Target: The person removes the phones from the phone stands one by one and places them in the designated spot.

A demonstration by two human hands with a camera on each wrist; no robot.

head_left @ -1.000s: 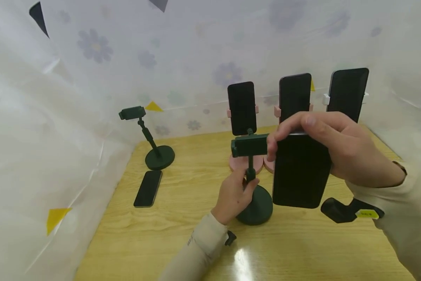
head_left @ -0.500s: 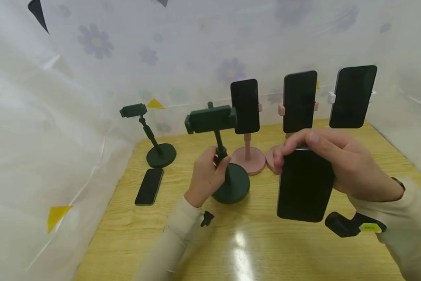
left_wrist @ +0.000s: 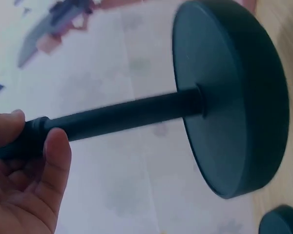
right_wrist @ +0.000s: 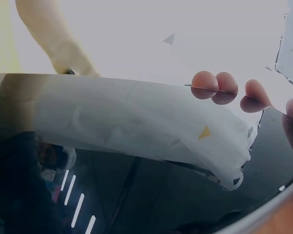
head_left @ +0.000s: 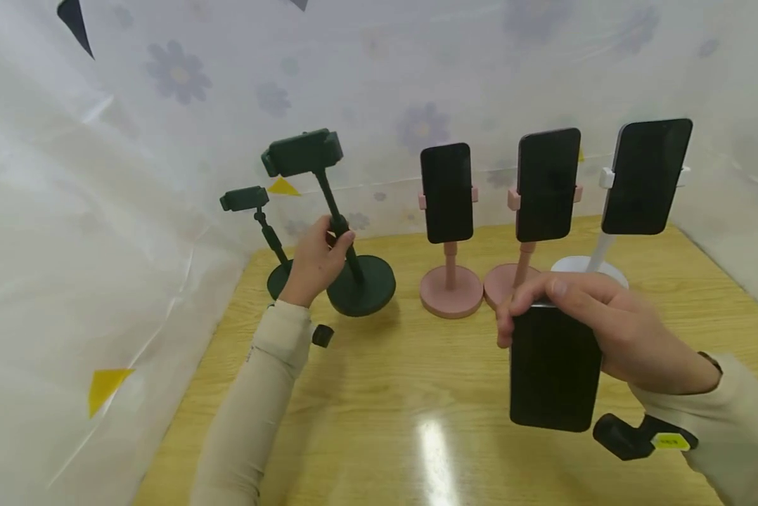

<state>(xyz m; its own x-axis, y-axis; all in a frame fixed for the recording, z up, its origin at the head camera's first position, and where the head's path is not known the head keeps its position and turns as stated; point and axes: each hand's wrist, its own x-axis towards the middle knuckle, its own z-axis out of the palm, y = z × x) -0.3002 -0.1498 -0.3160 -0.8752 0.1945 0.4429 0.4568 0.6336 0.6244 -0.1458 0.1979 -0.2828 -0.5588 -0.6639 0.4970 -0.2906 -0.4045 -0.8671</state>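
My left hand (head_left: 316, 263) grips the dark green phone stand (head_left: 363, 287) by its pole, thumb and fingers around the collar. Its clamp head has no phone in it, and its round base looks lifted off the table, tilted. In the left wrist view the pole and base (left_wrist: 217, 97) fill much of the frame. My right hand (head_left: 616, 334) holds a black smartphone (head_left: 555, 372) by its upper end, above the table's front right. The right wrist view shows its glossy screen (right_wrist: 122, 117) with fingertips (right_wrist: 205, 85) over the edge.
Behind my left hand stands a second green stand (head_left: 244, 199), partly hidden. Two pink stands (head_left: 451, 289) and a white stand (head_left: 597, 256) hold upright phones at the back right. Plastic sheeting (head_left: 164, 176) walls the wooden table (head_left: 379, 414).
My left hand has carried the green stand left and back, beside the other green stand. The phone lying there is now hidden behind my forearm. My right hand and its phone have sunk lower in view.
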